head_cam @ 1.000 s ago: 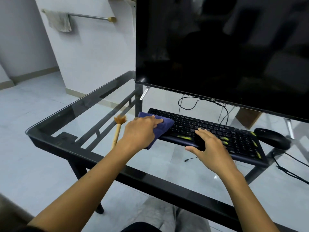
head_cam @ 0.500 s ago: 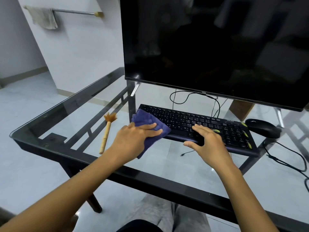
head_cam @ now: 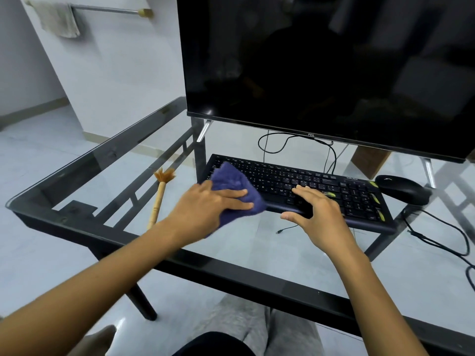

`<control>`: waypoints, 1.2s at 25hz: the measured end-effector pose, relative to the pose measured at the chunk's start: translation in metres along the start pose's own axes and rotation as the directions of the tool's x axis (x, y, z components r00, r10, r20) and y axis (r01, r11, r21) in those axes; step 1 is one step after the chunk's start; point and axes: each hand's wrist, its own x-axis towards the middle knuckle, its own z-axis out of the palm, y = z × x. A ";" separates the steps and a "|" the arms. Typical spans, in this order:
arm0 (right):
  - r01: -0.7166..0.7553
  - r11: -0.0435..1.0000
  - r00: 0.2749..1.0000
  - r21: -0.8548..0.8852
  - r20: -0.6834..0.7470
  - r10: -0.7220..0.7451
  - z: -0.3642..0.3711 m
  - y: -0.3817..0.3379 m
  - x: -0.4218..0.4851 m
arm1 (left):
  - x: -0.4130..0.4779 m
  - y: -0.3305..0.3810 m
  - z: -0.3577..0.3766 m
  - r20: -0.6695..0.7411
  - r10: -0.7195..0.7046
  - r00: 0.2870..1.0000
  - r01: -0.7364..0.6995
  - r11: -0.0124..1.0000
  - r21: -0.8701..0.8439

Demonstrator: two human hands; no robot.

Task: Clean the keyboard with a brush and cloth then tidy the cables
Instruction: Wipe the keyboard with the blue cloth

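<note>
Flat-fingered left hand is pressing a cloth on the keyboard; spread right hand is steadying it. Hard wiping could be shoving it rightward into the mouse.

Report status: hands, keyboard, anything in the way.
Left hand flat on blue cloth, pressing it onto left end of keyboard. Right hand rests on keyboard front. Brush lies aside, nothing blocking.
</note>
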 end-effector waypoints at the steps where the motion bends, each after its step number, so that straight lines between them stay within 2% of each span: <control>1: 0.002 1.000 1.000 0.001 0.001 -0.002 0.000 0.000 0.000 | -0.010 -0.013 0.001 0.005 0.002 1.000 -0.003 0.999 0.035; 4: 0.001 1.000 1.000 -0.005 -0.002 -0.001 0.001 0.000 -0.001 | -0.014 -0.017 0.003 0.094 -0.011 0.996 0.011 1.000 -0.006; 8: 0.013 1.000 1.000 -0.017 -0.015 -0.013 0.002 0.000 0.001 | 0.023 0.030 0.009 0.131 0.015 0.991 -0.003 0.996 -0.090; 10: 0.010 1.000 1.000 -0.010 -0.016 -0.010 0.002 0.000 0.002 | 0.039 0.043 0.013 0.153 -0.018 0.988 0.028 0.998 -0.063; 13: 0.003 1.000 1.000 0.006 -0.027 -0.002 0.001 0.000 0.001 | 0.039 0.031 0.014 0.063 -0.056 0.996 0.057 0.998 -0.010; 14: 0.002 1.000 1.000 0.007 -0.027 -0.002 0.001 0.000 0.001 | 0.035 0.020 0.013 0.043 -0.104 0.994 0.105 0.994 -0.009; 16: 0.001 1.000 1.000 0.016 -0.025 0.000 0.002 0.000 0.001 | 0.031 -0.005 0.013 0.125 -0.248 0.961 0.248 0.969 0.012; 19: -0.002 1.000 1.000 0.028 -0.015 0.003 0.001 0.000 0.000 | 0.044 -0.021 0.017 0.208 -0.509 0.835 0.503 0.860 0.086; 21: -0.005 1.000 1.000 0.022 -0.012 0.005 0.001 0.000 0.000 | 0.067 -0.009 0.018 0.232 -0.598 0.767 0.594 0.799 0.094; 23: -0.002 1.000 1.000 0.017 -0.021 0.003 0.002 0.000 0.000 | 0.081 0.015 0.016 0.267 -0.557 0.786 0.555 0.827 0.093; 24: 0.000 1.000 0.999 0.017 -0.032 0.000 0.002 0.001 -0.001 | 0.083 0.026 0.016 0.261 -0.502 0.824 0.504 0.861 0.065; 26: 0.006 1.000 0.999 0.017 -0.046 -0.005 0.003 0.001 -0.001 | 0.071 0.033 0.014 0.212 -0.335 0.918 0.353 0.934 -0.054; 28: 0.005 1.000 0.999 0.025 -0.045 -0.004 0.003 0.001 0.000 | 0.048 0.020 0.010 0.148 -0.174 0.974 0.195 0.971 -0.139; 29: 0.002 0.999 0.999 0.034 -0.043 -0.001 0.002 0.001 0.000 | 0.039 0.009 0.007 0.139 -0.146 0.979 0.166 0.976 -0.141; 30: -0.001 0.999 0.999 0.041 -0.038 0.003 0.001 0.001 0.000 | 0.036 -0.003 0.006 0.127 -0.177 0.976 0.191 0.975 -0.115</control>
